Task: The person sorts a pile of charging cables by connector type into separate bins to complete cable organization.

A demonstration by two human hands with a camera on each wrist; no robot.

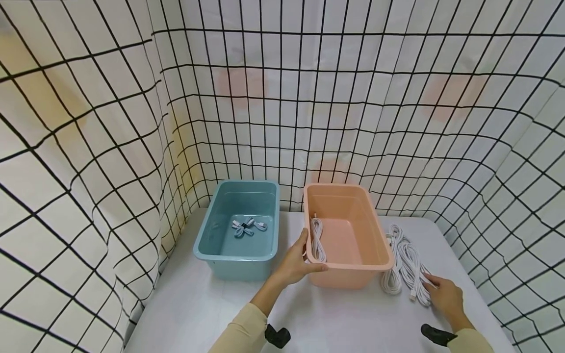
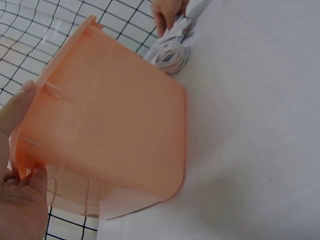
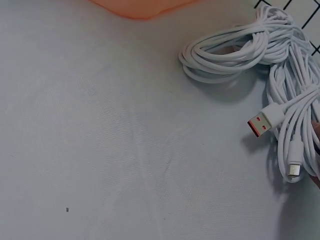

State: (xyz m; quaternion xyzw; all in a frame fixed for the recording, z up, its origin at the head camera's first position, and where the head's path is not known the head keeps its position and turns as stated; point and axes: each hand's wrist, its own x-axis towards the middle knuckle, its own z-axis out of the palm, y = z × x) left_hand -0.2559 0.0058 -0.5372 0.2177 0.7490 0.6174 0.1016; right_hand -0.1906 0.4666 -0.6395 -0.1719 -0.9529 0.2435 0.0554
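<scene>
My left hand (image 1: 292,264) grips the near left corner of the orange bin (image 1: 348,278), thumb over the rim and fingers along its side. Inside that bin a coiled white cable (image 1: 317,240) lies against the left wall. To the right of the bin are bundled white USB cables (image 1: 411,262). My right hand (image 1: 446,296) pinches the near end of one bundle. In the right wrist view a USB plug (image 3: 265,121) and a smaller metal-tipped plug (image 3: 295,159) stick out of it; only a sliver of the fingers (image 3: 316,131) shows there.
A blue bin (image 1: 238,267) stands left of the orange one, with several short cables (image 1: 244,228) on its floor. Black wire mesh (image 1: 291,98) surrounds the white table (image 1: 176,304) at the back and sides.
</scene>
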